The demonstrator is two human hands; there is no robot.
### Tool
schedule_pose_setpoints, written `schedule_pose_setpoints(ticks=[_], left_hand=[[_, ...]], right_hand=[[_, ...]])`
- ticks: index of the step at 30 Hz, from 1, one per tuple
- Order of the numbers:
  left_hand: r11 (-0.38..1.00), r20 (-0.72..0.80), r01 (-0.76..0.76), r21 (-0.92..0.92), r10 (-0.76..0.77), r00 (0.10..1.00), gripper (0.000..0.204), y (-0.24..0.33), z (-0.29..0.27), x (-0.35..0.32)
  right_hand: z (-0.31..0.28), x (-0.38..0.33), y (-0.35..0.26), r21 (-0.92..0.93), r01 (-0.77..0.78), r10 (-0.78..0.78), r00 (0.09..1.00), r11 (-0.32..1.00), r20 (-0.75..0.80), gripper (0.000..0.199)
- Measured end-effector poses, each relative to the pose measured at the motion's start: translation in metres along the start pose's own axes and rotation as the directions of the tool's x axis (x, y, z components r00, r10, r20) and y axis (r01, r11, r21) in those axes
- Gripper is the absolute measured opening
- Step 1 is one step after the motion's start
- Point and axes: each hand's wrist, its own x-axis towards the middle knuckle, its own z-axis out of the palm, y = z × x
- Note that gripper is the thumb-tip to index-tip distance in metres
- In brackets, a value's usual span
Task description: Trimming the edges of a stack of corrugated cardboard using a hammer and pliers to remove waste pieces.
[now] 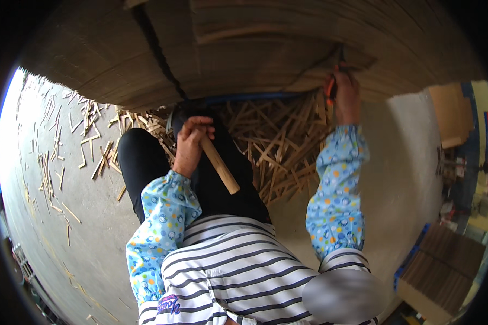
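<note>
The left hand (191,140) held a wooden handle (219,165) in curled fingers, most of it projecting below them; the right hand (347,93) gripped a red tool (331,91) in closed fingers, its dark tip beyond them at brown cardboard (244,62).

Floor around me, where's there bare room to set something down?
A wide bare floor patch lies between the right sleeve and the stacked brown sheets at far right. Another lies beside the left sleeve, short of the scattered strips. It is crowded beside the large cardboard stack, where a strip heap fills the space between the black trousers and right sleeve.
</note>
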Motion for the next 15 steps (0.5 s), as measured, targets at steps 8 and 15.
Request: schedule_pose_setpoints(ticks=[8,15], left_hand=[[0.993,-0.118,0.001,-0.118,-0.015,0.993,0.021,0.007,-0.012,-0.008],[0.981,0.012,0.063,-0.184,-0.061,0.998,0.020,0.011,0.021,-0.012]], right_hand=[[0.001,-0.159,0.146,-0.380,-0.588,0.575,0.802,0.714,-0.161,0.022],[-0.043,-0.123,0.070,-0.123,-0.345,0.350,0.936,0.931,0.025,0.024]])
